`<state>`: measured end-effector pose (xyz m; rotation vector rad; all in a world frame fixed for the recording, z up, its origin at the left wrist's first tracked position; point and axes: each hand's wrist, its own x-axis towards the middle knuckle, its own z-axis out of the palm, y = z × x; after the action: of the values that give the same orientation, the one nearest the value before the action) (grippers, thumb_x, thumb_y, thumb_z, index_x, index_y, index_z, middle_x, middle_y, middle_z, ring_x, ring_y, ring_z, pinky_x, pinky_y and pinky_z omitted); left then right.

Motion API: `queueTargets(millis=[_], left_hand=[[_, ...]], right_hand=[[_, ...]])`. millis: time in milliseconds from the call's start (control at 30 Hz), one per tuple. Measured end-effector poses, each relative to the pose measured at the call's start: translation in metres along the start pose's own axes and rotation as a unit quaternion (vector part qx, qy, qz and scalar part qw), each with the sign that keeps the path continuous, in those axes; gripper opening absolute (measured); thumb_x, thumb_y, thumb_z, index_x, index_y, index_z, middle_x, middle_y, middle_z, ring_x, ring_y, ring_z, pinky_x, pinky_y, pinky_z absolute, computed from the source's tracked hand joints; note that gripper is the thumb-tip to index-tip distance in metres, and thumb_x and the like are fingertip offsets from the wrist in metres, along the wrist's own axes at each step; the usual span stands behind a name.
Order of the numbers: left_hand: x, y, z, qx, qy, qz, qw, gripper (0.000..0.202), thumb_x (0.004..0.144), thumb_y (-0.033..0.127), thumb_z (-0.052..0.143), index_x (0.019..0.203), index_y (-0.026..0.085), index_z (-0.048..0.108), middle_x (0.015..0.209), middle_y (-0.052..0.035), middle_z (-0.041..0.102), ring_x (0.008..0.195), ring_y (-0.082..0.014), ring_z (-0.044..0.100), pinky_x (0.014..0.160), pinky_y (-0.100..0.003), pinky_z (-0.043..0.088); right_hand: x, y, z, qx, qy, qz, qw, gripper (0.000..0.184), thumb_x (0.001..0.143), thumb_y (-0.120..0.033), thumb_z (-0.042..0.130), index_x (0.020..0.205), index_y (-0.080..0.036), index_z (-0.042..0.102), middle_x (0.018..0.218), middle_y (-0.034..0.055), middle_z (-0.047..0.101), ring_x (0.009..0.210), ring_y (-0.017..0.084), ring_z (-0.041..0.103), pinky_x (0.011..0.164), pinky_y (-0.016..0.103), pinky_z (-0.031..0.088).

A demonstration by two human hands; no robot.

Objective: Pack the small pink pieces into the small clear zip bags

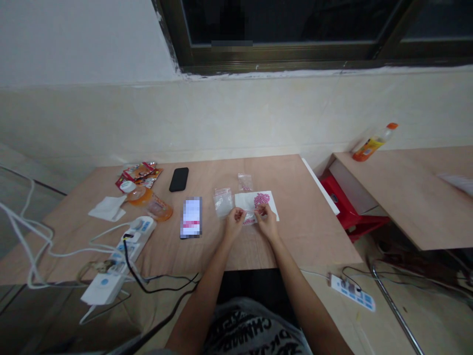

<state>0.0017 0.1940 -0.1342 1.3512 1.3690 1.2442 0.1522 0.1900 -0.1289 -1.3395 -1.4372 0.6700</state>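
Note:
My left hand point(234, 223) and my right hand point(266, 221) meet over the wooden table point(258, 246). Their fingertips pinch a small clear plastic bag point(250, 219) with pink contents, partly hidden by my fingers. Just beyond my hands lies a white sheet point(246, 200) with a cluster of pink beads point(261, 199) on it, and the hands overlap its near edge. A clear zip bag point(223, 202) lies to the left of the sheet. Another small zip bag point(245, 182) with pink contents sits behind it.
On the table are a pixelated phone screen point(191, 217), a black phone point(179, 179), orange translucent cups point(160, 209), wrappers point(139, 173), white tissue point(108, 208) and a power strip point(131, 245) with white cables. A red stool point(343, 202) stands right.

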Motion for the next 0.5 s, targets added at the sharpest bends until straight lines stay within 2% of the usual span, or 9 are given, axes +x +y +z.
queueTargets(millis=[100,233,367,500], left_hand=[[-0.0011,0.0036,-0.0007,0.014,-0.021,-0.011,1.0,0.026,0.073,0.037,0.068,0.088,0.017,0.065,0.079,-0.0033,0.067,0.067,-0.0139,0.059,0.063,-0.025,0.046],[-0.0027,0.0081,-0.0017,0.037,-0.046,0.011,0.998,0.026,0.076,0.041,0.065,0.075,0.016,0.067,0.074,-0.0036,0.068,0.067,-0.015,0.059,0.062,-0.026,0.045],[-0.0027,0.0082,-0.0029,0.045,-0.053,0.036,0.997,0.025,0.078,0.04,0.064,0.078,0.016,0.069,0.078,-0.0049,0.07,0.072,-0.0163,0.062,0.065,-0.027,0.046],[-0.002,0.0047,-0.0038,0.055,-0.06,0.034,0.996,0.022,0.079,0.037,0.063,0.077,0.016,0.068,0.078,-0.0047,0.069,0.072,-0.0161,0.062,0.066,-0.026,0.046]], right_hand=[[-0.0021,-0.0039,-0.0005,-0.015,-0.037,-0.025,0.999,0.028,0.084,-0.03,0.052,0.11,-0.021,0.056,0.088,0.0053,0.066,0.076,0.019,0.06,0.075,0.033,0.05],[-0.003,-0.0066,-0.0006,-0.021,-0.062,-0.044,0.997,0.031,0.085,-0.029,0.05,0.114,-0.02,0.055,0.091,0.0053,0.065,0.077,0.019,0.06,0.075,0.034,0.051],[-0.0034,-0.0073,-0.001,-0.03,-0.077,-0.053,0.995,0.027,0.085,-0.028,0.049,0.11,-0.021,0.057,0.092,0.0062,0.065,0.08,0.019,0.061,0.077,0.035,0.051],[-0.0037,-0.0073,-0.0007,-0.035,-0.078,-0.06,0.995,0.018,0.084,-0.026,0.048,0.099,-0.02,0.057,0.09,0.0062,0.064,0.078,0.019,0.059,0.075,0.034,0.05]])
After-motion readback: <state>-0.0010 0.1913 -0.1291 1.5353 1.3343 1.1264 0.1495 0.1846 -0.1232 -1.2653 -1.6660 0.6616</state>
